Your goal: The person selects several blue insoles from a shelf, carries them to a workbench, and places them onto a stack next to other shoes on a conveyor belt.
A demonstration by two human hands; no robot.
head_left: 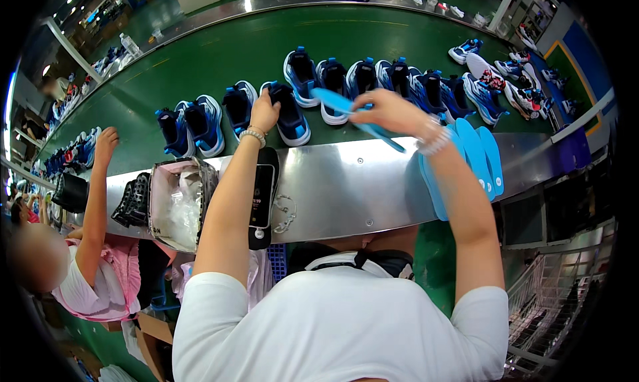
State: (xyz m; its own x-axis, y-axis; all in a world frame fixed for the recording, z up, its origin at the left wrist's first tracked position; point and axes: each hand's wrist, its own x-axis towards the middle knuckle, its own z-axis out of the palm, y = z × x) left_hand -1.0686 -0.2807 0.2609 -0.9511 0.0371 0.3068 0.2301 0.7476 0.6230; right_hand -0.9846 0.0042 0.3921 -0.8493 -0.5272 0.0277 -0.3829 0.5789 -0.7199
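My left hand (265,114) is at the collar of a navy and blue sneaker (293,121), its fingers closed on the upper edge. That sneaker stands on the green conveyor belt with its toe side partly behind my fingers. In my right hand (389,112) is a light blue insole (335,101), slanting over the metal ledge and the sneaker row. Blue material shows on both sides of my fingers; whether it is one insole or two I cannot tell. Under my right forearm, more blue insoles (474,157) lie fanned on the metal ledge.
Several navy sneakers (363,79) line the green belt (219,52). On the metal ledge (333,189) are a phone on a black insole (262,195), a silver chain (285,214) and a box with clear plastic (183,205). A co-worker's arm (98,189) reaches over at left. Wire racks (552,295) stand at right.
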